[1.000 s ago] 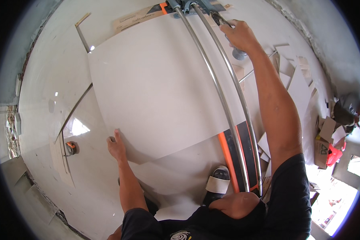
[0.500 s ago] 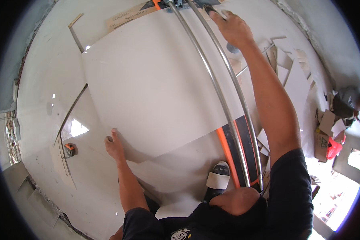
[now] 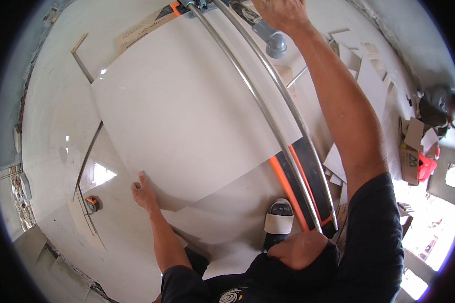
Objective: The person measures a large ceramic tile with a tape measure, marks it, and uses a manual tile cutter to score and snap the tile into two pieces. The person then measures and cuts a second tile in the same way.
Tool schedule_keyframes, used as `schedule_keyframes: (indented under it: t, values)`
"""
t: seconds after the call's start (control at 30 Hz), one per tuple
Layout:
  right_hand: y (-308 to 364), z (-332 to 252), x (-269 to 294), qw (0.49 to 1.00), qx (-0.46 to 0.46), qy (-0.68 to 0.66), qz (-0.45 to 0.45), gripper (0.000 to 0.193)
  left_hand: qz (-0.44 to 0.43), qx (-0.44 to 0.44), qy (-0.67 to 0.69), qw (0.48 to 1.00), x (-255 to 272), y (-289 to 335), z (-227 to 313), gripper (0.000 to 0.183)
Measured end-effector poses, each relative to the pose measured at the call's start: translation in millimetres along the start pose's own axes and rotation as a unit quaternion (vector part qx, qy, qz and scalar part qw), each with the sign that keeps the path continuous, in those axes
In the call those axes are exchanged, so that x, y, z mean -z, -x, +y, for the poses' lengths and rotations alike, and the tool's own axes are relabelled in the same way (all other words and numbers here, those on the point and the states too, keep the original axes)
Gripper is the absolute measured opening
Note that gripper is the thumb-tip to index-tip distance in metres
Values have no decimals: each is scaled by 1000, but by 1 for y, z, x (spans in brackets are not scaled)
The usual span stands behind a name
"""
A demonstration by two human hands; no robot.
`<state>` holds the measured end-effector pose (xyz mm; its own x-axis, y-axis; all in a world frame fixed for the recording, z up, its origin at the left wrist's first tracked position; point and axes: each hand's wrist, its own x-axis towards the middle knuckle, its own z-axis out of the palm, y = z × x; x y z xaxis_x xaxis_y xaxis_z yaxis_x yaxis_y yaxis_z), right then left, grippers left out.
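A large pale tile [image 3: 182, 106] lies under the two metal rails [image 3: 255, 93] of a tile cutter with an orange and black base [image 3: 291, 194]. My left hand [image 3: 145, 194] is closed on the tile's near left edge, its thumb upright and its other fingers mostly hidden. Stretched to the far end, my right hand [image 3: 284, 14] is beside the right rail, with its fingers cut off by the top of the picture. Just below it is a grey pipe elbow [image 3: 275, 44] on a grey arm, with a dark, worn piece beyond; whether I touch these is hidden.
An orange tape measure [image 3: 91, 204] lies on the floor at left, near a thin strip [image 3: 88, 156]. Tile offcuts [image 3: 364, 76] are piled at right. A cardboard box [image 3: 409, 164] with a red bag [image 3: 426, 168] stands farther right, near another person [image 3: 439, 105]. My sandalled foot [image 3: 279, 224] is beside the base.
My right hand has moved farther away, toward the top of the picture, and the grey elbow now shows more fully. My left hand stays at the tile's edge. The view has shifted slightly.
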<state>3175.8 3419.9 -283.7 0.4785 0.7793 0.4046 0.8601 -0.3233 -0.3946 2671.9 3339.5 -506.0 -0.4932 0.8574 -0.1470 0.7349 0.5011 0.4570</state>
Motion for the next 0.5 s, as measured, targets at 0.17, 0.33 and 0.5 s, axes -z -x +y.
schedule_keyframes:
  t: [0.17,0.33,0.5]
  values:
    - [20,-3,-14,997,-16,43,-60,88,-20,7,-8,1000,-2,-4,-4,64]
    - [14,2,-9,999,26,20,2,88,14,-22,-20,999,0,-1,-3,64]
    - [12,3,-13,999,26,12,18,85,-22,5,-23,999,3,-1,1,65]
